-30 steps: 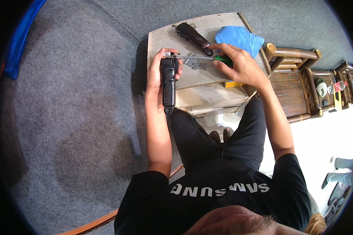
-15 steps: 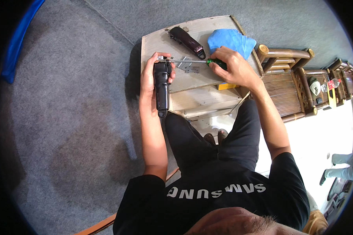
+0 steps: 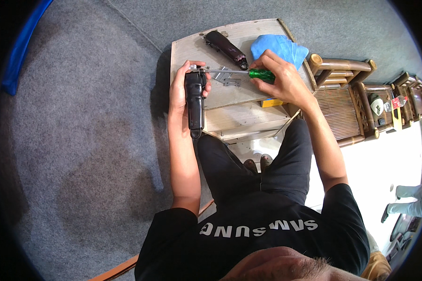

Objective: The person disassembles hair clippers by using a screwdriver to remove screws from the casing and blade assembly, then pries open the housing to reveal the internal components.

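My left hand is closed around a black hair clipper, its head end pointing away from me and its hanging loop toward me. Between the fingers and thumb of my right hand is the green handle of a screwdriver. The shaft runs left, and its tip meets the clipper's head end, where the exact contact is too small to make out. Under the shaft, small metal blade pieces lie on the wooden table. A second, dark maroon clipper casing rests farther back.
A folded blue cloth lies at the table's back right. Below the tabletop, a yellow box shows in an open shelf. Bamboo chairs stand to the right, one bearing a cap and a bottle. Another person's legs appear at far right.
My right fingers have shifted on the screwdriver, so more of its green handle shows. The clipper in my left hand has moved very slightly.
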{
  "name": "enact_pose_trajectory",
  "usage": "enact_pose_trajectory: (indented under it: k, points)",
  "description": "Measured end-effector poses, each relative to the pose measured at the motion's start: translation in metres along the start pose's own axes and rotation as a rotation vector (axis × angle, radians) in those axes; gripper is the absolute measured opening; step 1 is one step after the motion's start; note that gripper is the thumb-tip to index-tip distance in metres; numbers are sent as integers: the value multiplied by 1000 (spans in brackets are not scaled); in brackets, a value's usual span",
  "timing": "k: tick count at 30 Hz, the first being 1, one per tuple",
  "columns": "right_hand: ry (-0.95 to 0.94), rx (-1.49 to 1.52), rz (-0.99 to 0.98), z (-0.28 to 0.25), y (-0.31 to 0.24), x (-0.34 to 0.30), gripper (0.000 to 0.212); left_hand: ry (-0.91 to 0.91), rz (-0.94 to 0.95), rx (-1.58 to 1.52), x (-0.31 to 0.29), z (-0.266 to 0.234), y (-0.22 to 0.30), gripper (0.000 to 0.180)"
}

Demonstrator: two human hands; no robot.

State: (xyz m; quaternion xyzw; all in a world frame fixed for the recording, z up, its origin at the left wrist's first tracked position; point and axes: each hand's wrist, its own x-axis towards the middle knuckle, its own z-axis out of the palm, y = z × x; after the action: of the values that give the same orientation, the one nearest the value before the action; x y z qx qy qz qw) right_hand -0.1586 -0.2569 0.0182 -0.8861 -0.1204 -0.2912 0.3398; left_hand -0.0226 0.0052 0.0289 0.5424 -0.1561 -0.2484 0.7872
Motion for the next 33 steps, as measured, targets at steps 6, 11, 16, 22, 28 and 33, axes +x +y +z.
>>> enact_pose_trajectory:
  k: [6,11,16,22,28,33]
  points:
    - [14,60,-6,4,2,0,29,27,2,23,-3,4,1,47]
    - [-29,36,37,4,4,0,30,11,-7,12,-1,0,0,47]
    - [-57,19,55,4,10,-1,31,-1,-15,12,0,0,0,47]
    - [-37,-7,45,3,7,-2,28,9,-11,22,-2,2,2,46]
    - [-5,-13,9,1,4,0,30,5,-2,9,-2,0,1,47]
    - [-12,66,23,2,6,0,34,21,-1,25,-3,3,1,47]
